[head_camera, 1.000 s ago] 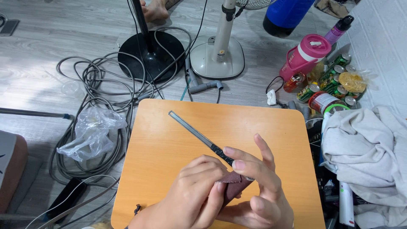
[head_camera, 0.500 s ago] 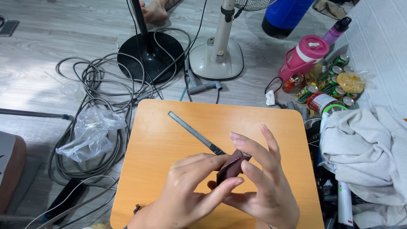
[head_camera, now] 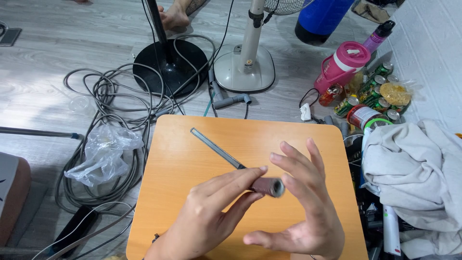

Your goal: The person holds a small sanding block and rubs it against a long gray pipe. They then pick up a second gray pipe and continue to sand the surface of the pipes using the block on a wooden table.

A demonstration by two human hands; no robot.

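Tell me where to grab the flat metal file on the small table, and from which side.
Grip the file mid-blade, from above, fingers pinching across its narrow width. It lies flat and diagonal on the table; the far upper-left end is free, the near end runs under the left hand.

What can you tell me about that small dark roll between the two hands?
The roll is a short, dark reddish-brown cylinder with a greyish round end facing the right hand. It looks wound or rolled up, though blur hides its material. It lies nearly level above the orange table, pinched by the left hand's fingers, while the right hand's open fingers sit just beside its end.
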